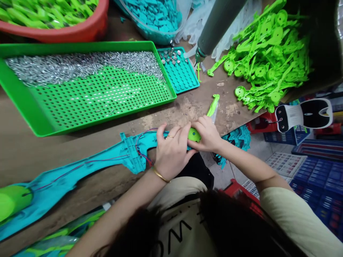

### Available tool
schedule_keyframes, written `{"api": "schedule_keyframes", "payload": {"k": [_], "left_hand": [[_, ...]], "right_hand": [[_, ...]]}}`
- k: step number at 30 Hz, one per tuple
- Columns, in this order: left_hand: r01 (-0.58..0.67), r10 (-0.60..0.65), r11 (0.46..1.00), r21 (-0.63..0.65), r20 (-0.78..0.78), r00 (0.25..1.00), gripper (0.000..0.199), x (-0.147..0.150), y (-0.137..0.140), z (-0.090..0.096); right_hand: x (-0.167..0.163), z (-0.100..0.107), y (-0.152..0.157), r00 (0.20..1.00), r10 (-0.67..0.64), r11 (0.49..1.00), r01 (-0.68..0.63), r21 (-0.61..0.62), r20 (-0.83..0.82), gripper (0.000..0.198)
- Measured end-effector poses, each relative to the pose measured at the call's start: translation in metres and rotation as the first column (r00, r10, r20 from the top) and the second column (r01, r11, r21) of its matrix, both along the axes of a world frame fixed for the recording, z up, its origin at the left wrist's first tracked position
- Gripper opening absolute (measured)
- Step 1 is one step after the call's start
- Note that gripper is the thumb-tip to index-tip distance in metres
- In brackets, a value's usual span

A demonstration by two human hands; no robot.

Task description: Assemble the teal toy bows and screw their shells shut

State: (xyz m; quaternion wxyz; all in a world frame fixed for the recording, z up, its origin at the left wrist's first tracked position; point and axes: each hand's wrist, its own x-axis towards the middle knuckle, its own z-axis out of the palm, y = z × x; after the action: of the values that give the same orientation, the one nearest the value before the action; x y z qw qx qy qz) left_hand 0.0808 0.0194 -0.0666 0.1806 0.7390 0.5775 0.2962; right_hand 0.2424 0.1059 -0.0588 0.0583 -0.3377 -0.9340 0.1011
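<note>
A long blue plastic toy shell (93, 162) lies along the table's near edge, with thin red and dark wires running along its inside. My left hand (173, 150) is closed over the shell's right part, its fingertips pressing down there. Pinched by my right hand (207, 134) is a bright green plastic piece (194, 135) with a round, holed end, set against the shell. A green arm with a clear strip (213, 109) sticks out beyond my right fingers; whether it joins the round end is hidden. A bright green cylinder (12, 201) sits at the shell's left end.
A green perforated tray (107, 96) holds many screws, beside a small blue tray (184, 78) with metal discs. Above hangs a powered screwdriver (211, 35). Green parts (268, 67) are heaped at right. A red basin (93, 26) and clear tub (150, 34) stand behind.
</note>
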Motion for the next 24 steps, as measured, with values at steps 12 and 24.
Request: {"api": "schedule_keyframes", "payload": {"k": [12,24], "left_hand": [[-0.008,0.009,0.999,-0.034,0.012,1.0,0.054,0.0,0.004,0.005],[-0.008,0.007,1.0,-0.023,-0.018,1.0,0.076,-0.004,0.007,0.001]], "right_hand": [[0.005,-0.009,-0.003,0.99,-0.035,0.997,0.025,-0.072,-0.14,0.042],[-0.007,0.006,-0.001,0.999,-0.031,0.999,0.032,-0.039,0.043,0.049]]}}
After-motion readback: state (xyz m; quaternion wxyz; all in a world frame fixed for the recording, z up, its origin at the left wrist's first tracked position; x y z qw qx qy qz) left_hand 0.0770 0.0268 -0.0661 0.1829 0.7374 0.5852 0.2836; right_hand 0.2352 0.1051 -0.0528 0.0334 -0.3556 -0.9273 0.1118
